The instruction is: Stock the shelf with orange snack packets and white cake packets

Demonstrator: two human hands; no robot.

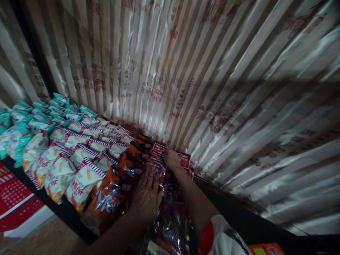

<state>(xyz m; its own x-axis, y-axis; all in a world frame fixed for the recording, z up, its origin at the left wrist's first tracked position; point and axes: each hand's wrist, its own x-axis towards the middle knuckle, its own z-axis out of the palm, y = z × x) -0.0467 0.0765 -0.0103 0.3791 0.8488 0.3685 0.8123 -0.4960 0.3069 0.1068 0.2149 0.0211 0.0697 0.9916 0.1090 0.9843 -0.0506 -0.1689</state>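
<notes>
My left hand (147, 193) lies flat, fingers stretched out, on a row of shiny dark red snack packets (155, 163). Beyond it, my right hand (171, 158) has its fingers closed at the upper edge of a red packet (185, 160) near the back of the row. More dark packets with clear, glossy lower parts (170, 230) lie below my right forearm. Directly left of my left hand stand orange and black snack bags (110, 194) in a line. The fingertips of my right hand are partly hidden.
White snack bags with striped edges (82, 182) and teal bags (20, 140) fill the shelf's left side. Behind rises a wall of pleated, printed silvery sheeting (159, 71). A red and white box (16, 198) is at lower left, an orange item (267, 249) at lower right.
</notes>
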